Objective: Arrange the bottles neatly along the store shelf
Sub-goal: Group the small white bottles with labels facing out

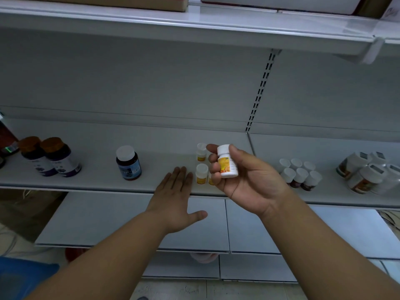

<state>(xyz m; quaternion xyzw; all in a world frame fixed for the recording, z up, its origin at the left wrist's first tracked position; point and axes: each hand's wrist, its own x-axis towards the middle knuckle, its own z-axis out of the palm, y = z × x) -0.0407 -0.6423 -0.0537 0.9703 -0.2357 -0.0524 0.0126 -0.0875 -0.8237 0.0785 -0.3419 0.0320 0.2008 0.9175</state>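
Observation:
My right hand grips a small white bottle with a yellow-orange label, held tilted above the grey shelf. Beneath and behind it stand matching small white bottles, one further back; another is partly hidden by my fingers. My left hand lies flat with straight fingers, its fingertips over the shelf's front edge just left of those bottles, holding nothing.
A dark bottle with a white cap stands to the left, and two purple-label bottles with brown caps further left. On the right are several small dark bottles with white caps and larger white jars. A lower shelf juts out below.

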